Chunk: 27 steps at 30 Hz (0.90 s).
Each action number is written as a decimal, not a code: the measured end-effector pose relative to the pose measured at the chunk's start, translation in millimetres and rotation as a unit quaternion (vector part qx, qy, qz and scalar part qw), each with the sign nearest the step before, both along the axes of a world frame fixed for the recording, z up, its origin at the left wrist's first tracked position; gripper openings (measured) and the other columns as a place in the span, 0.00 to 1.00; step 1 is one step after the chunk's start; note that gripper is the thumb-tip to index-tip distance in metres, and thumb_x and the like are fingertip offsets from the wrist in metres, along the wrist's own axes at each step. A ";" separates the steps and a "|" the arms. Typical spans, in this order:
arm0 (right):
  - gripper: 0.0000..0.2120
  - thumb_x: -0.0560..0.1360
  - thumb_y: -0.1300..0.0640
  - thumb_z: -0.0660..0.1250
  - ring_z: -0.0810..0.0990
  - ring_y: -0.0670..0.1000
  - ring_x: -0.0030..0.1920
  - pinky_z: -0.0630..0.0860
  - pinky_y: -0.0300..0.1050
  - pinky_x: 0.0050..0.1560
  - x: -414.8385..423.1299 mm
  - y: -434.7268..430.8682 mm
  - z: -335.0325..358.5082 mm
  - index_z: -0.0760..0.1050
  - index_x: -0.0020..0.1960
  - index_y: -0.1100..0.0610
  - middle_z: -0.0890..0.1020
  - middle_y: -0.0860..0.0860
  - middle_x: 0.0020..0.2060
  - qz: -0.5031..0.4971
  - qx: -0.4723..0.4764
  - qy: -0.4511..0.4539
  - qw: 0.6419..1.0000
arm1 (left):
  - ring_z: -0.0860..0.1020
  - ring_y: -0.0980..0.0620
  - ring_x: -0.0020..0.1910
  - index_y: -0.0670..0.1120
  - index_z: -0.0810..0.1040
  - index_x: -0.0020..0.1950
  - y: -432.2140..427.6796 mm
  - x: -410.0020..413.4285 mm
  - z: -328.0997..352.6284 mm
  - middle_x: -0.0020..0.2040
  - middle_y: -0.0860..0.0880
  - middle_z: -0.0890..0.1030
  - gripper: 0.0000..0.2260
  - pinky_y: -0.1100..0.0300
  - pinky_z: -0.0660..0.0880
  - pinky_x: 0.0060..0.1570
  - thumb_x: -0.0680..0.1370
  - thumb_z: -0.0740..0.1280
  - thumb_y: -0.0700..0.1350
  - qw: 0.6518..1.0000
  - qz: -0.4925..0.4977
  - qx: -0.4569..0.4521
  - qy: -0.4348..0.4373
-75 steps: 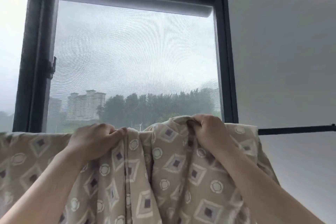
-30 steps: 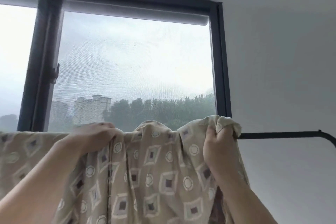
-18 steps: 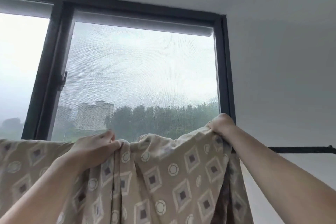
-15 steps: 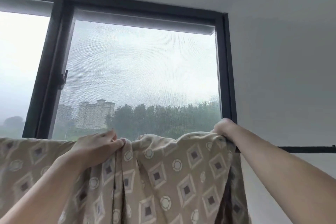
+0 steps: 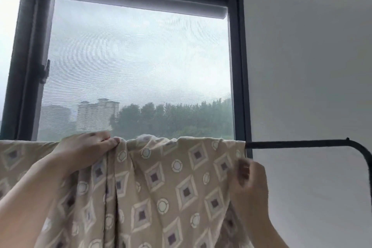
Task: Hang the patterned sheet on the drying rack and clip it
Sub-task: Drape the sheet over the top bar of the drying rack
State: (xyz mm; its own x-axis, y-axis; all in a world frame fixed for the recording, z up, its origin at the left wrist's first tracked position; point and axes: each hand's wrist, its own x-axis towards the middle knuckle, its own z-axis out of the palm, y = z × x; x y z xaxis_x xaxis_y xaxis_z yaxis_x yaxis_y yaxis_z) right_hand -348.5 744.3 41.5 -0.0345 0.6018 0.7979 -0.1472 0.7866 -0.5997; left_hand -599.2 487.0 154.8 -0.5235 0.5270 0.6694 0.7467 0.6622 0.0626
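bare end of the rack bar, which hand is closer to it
Right. The right hand sits just below the bare rack bar, at the patterned sheet's right edge. The left hand rests on the sheet's top fold, far to the left of it.

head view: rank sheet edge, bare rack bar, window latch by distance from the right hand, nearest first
From the right hand:
1. Sheet: its right edge is at the fingertips, touching or almost; blur hides which.
2. Rack bar: bare stretch just above and to the right.
3. Window latch: far upper left, on the frame beyond the left hand.
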 end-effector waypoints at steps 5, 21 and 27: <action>0.19 0.76 0.41 0.63 0.76 0.44 0.63 0.73 0.54 0.65 -13.7 -7.0 -26.1 0.69 0.67 0.32 0.76 0.36 0.64 0.153 -0.169 -0.020 0.973 | 0.77 0.51 0.50 0.56 0.73 0.43 4.4 2.7 -0.9 0.48 0.56 0.80 0.29 0.52 0.71 0.53 0.66 0.42 0.73 1.000 -0.014 0.008 -0.003; 0.13 0.79 0.58 0.62 0.74 0.53 0.34 0.68 0.44 0.33 4.1 5.1 111.2 0.71 0.36 0.61 0.75 0.53 0.31 -0.027 -0.020 -0.082 0.996 | 0.74 0.57 0.41 0.57 0.75 0.48 -3.4 10.1 -3.2 0.42 0.59 0.78 0.35 0.57 0.67 0.40 0.65 0.39 0.77 0.999 0.001 0.016 0.038; 0.10 0.74 0.60 0.65 0.73 0.52 0.31 0.67 0.42 0.30 -28.2 59.5 173.4 0.73 0.35 0.60 0.75 0.53 0.32 -0.117 -0.037 -0.383 0.915 | 0.75 0.56 0.42 0.54 0.71 0.42 -6.9 8.6 -4.8 0.41 0.57 0.78 0.31 0.56 0.69 0.43 0.67 0.40 0.75 0.999 0.001 0.015 0.039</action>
